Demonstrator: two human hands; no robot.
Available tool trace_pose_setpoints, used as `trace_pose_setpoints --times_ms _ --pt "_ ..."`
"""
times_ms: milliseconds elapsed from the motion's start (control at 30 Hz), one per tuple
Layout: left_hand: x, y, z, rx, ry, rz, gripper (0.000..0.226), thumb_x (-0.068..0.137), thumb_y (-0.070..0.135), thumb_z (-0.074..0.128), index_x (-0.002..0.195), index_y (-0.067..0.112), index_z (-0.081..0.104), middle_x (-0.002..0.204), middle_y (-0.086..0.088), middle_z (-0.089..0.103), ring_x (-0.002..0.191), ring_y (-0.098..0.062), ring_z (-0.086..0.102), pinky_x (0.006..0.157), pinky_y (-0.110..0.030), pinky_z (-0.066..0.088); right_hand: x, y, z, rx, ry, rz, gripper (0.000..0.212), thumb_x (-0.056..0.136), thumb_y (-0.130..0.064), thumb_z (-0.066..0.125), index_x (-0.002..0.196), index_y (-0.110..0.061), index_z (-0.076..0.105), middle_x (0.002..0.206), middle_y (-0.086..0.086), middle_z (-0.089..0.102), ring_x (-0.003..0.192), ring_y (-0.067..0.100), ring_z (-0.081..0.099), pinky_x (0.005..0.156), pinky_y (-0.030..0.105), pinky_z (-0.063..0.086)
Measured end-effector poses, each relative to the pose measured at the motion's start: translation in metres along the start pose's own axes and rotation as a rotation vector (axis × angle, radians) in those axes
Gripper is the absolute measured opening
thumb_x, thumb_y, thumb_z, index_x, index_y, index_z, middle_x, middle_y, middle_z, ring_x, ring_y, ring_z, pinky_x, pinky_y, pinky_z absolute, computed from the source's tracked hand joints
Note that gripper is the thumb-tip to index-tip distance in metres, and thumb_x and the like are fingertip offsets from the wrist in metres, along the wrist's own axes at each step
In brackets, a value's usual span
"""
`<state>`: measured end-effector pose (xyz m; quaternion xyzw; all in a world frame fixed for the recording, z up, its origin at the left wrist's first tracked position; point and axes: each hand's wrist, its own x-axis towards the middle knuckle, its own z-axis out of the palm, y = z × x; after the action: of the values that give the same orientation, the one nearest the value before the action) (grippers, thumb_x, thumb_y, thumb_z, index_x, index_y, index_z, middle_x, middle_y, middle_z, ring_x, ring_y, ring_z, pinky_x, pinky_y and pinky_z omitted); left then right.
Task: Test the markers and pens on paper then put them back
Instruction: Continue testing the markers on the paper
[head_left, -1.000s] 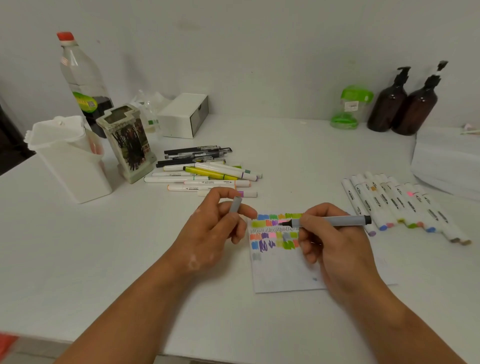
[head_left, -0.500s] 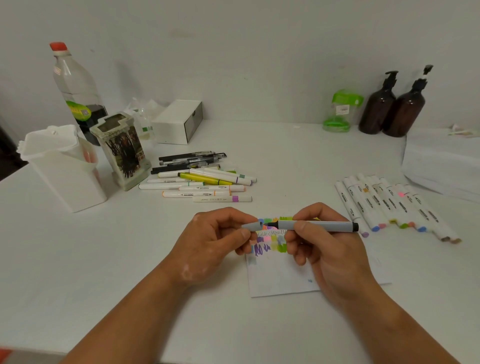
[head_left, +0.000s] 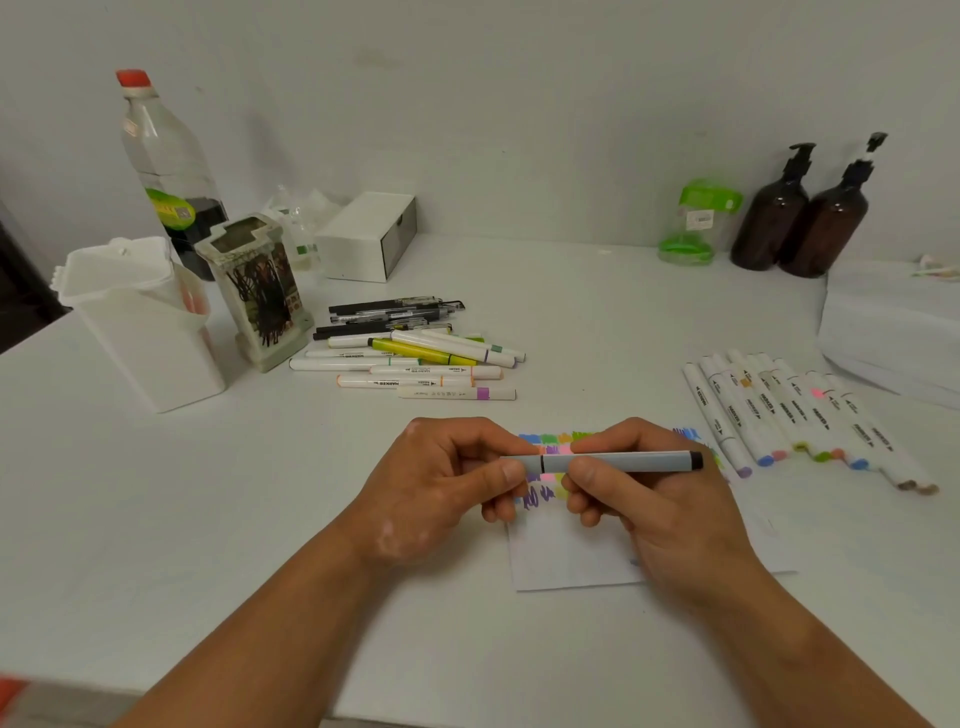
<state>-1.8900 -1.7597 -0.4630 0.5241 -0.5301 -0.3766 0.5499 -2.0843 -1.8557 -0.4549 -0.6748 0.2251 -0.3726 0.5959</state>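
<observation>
A grey pen (head_left: 631, 462) lies level above the paper (head_left: 569, 558), held at both ends. My left hand (head_left: 441, 480) pinches its grey cap (head_left: 522, 462), which now sits on the pen's tip. My right hand (head_left: 660, 504) grips the barrel. The paper carries coloured test scribbles along its top. A pile of pens and white markers (head_left: 415, 358) lies at the middle left, and a row of white markers (head_left: 779, 415) lies to the right of the paper.
A white holder (head_left: 140, 322) and a patterned pen holder (head_left: 260, 296) stand at the left by a plastic bottle (head_left: 166, 171). A white box (head_left: 371, 236), a green-lidded jar (head_left: 698, 223), two brown pump bottles (head_left: 802, 213) and a white stack (head_left: 893, 332) line the back and right.
My left hand brought the cap from beside the paper onto the pen's tip. My right hand lifted the pen off the paper and turned it level.
</observation>
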Motion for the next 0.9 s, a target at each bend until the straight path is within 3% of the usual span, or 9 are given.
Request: trace_pose_setpoints --times_ms 133,300,367,433,500,633,700,800,900 --pt "0.002 0.001 -0.001 -0.019 0.008 0.001 0.021 0.088 0.017 0.066 0.104 0.004 0.072 0.073 -0.007 0.069 0.06 -0.017 0.063 0.06 -0.028 0.053 0.002 0.002 0.001 -0.007 0.006 0.01 0.016 0.077 -0.036 0.078 0.089 -0.025 0.079 0.073 0.012 0.074 0.063 0.023 0.072 0.058 0.024 0.056" --pt "0.006 -0.005 -0.002 0.141 0.15 0.005 0.014 0.091 0.013 0.068 0.102 0.018 0.075 0.077 0.001 0.071 0.066 -0.01 0.065 0.065 -0.023 0.054 0.004 -0.004 -0.015 -0.019 0.04 0.024 0.008 0.083 -0.022 0.075 0.089 -0.022 0.08 0.068 0.008 0.07 0.059 0.02 0.063 0.054 0.028 0.052" --pt "0.004 -0.007 -0.006 0.253 0.213 0.016 0.016 0.091 0.015 0.07 0.099 0.027 0.076 0.079 0.005 0.072 0.068 -0.01 0.066 0.065 -0.022 0.054 0.003 -0.009 -0.021 -0.314 0.016 0.037 0.012 0.086 -0.019 0.079 0.086 -0.03 0.079 0.068 -0.001 0.072 0.058 0.012 0.063 0.058 0.024 0.052" --pt "0.003 -0.009 -0.006 0.325 0.228 0.037 0.022 0.09 0.016 0.071 0.099 0.035 0.075 0.081 0.008 0.072 0.07 -0.01 0.065 0.063 -0.018 0.052 0.0 -0.013 -0.022 -0.7 -0.088 0.074 0.009 0.086 -0.031 0.078 0.087 -0.038 0.073 0.071 -0.011 0.072 0.062 0.005 0.063 0.058 0.015 0.048" --pt "0.004 -0.011 -0.002 0.355 0.236 0.057 0.026 0.09 0.018 0.071 0.105 0.039 0.072 0.086 0.012 0.071 0.078 -0.013 0.065 0.067 -0.019 0.054 -0.005 -0.018 -0.017 -0.916 -0.154 0.091 0.005 0.086 -0.04 0.072 0.087 -0.039 0.068 0.075 -0.015 0.071 0.071 0.001 0.062 0.059 0.014 0.046" --pt "0.004 -0.017 0.001 0.622 0.217 0.092 0.044 0.084 0.035 0.077 0.124 0.041 0.059 0.106 0.026 0.064 0.1 -0.003 0.057 0.081 -0.014 0.048 0.003 -0.025 -0.033 -1.035 -0.024 0.103 0.006 0.08 -0.039 0.071 0.075 -0.036 0.068 0.071 -0.017 0.067 0.072 -0.002 0.061 0.057 0.015 0.045" --pt "0.004 -0.018 0.004 0.814 0.137 0.116 0.038 0.086 0.045 0.073 0.122 0.037 0.063 0.12 0.025 0.059 0.11 0.0 0.051 0.094 -0.021 0.045 0.018 -0.027 -0.06 -1.162 0.118 0.183 0.01 0.083 -0.038 0.072 0.074 -0.035 0.067 0.071 -0.015 0.065 0.069 0.001 0.059 0.054 0.015 0.039" --pt "0.007 -0.019 0.013 1.007 0.059 0.112 0.03 0.094 0.048 0.058 0.119 0.035 0.067 0.132 0.02 0.055 0.123 -0.005 0.042 0.102 -0.031 0.038 0.037 -0.021 -0.092 -1.284 0.267 0.318 0.012 0.085 -0.031 0.07 0.075 -0.025 0.072 0.074 -0.01 0.069 0.071 0.008 0.063 0.061 0.03 0.052" --pt "0.007 -0.021 0.012 1.021 0.078 0.063 0.026 0.097 0.046 0.054 0.118 0.036 0.065 0.131 0.021 0.055 0.123 -0.005 0.042 0.102 -0.032 0.036 0.044 -0.009 -0.096 -1.418 0.243 0.414 0.015 0.081 -0.029 0.067 0.075 -0.016 0.074 0.07 -0.001 0.071 0.067 0.018 0.067 0.064 0.037 0.06"
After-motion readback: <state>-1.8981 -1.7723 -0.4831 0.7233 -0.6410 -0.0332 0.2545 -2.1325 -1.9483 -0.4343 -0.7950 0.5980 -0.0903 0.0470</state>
